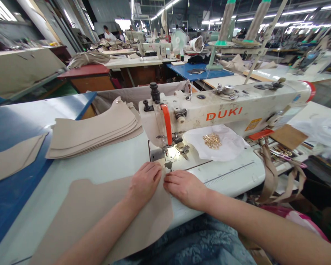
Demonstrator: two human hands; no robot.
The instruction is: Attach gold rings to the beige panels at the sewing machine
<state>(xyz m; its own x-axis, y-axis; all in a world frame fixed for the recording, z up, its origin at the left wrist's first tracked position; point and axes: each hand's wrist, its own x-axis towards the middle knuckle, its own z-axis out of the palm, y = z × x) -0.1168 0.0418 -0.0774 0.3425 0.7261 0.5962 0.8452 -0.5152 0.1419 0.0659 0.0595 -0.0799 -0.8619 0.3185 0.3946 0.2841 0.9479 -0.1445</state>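
Note:
A large beige fabric panel (99, 198) lies flat on the pale sewing table, under my left forearm. My left hand (145, 180) is closed at the panel's upper right corner, with its fingertips gripping the edge. Close beside it, my right hand (185, 187) has its fingers curled together at the same edge; the fingertips are partly hidden. Just beyond both hands is the lit needle area (170, 151) of a white sewing machine (193, 108) with an orange lever guard (167, 123). The panel's edge stops short of the needle.
A stack of beige panels (93, 129) sits at the left, with more pieces (16, 156) on a blue table. Gold metal rings (212, 141) rest on white cloth (228, 149) under the machine arm. Straps (269, 173) and scissors (288, 157) are at the right.

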